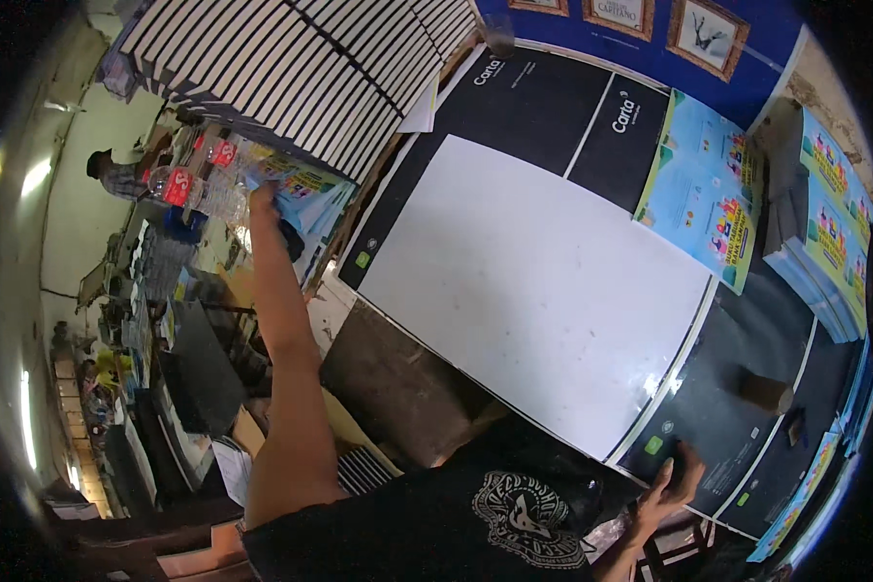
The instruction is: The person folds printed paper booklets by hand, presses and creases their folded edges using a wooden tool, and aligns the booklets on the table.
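My left arm stretches far out to the left, and my left hand (264, 199) is at a loose pile of blue and yellow printed sheets (310, 209). Its fingers are too small and hidden to make out a grip. Clear plastic bottles with red labels (177, 186) stand beside that hand. On the right, my right hand (677, 485) rests at the near edge of the black-covered worktable (708, 427), thumb and fingers apart, with nothing visible in it. Between my hands lies a large blank white board (543, 291) on the table.
Tall stacks of books or pads (262, 68) rise at the back left. Blue printed sheets (703, 184) and a stack of matching booklets (829, 223) lie at the right. A brown cylindrical object (766, 391) sits on the black surface. A blue panel with framed pictures (708, 37) stands behind.
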The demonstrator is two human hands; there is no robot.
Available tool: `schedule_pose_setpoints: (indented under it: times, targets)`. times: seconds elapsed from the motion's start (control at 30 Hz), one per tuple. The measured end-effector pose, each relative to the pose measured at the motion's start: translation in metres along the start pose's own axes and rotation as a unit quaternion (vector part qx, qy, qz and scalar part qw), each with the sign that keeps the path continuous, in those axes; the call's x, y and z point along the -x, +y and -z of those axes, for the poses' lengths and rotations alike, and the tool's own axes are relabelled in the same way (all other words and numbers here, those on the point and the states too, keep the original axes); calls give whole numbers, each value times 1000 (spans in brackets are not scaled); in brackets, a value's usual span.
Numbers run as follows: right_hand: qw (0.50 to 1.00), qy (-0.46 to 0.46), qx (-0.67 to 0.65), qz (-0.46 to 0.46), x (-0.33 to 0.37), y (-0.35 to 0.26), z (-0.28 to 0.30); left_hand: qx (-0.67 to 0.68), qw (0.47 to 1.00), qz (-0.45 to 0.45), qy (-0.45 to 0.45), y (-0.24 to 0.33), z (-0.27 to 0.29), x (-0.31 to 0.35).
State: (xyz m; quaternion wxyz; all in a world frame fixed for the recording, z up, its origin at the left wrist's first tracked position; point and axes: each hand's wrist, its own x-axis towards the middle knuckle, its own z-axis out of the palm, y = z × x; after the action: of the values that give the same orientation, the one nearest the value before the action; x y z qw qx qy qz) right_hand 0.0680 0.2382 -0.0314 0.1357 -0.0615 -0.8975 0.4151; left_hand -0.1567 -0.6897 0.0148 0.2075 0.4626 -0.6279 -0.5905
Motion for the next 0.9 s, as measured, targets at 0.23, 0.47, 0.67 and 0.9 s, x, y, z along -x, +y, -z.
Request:
schedule_pose_setpoints:
  times: [0.23,0.47,0.67,0.9]
  targets:
    - [999,3,-7,44,0,5,2,28,998,-4,-61,14,2,33]
    - [997,6,-23,68,-2,0,3,128,991,37,-33,12,-57,153]
    - [994,20,-84,70,3,7,10,178,975,-50,-127,37,-55,191]
    - [994,46,-80,66,-4,0,10,71,876,-468,90,69,-151,338]
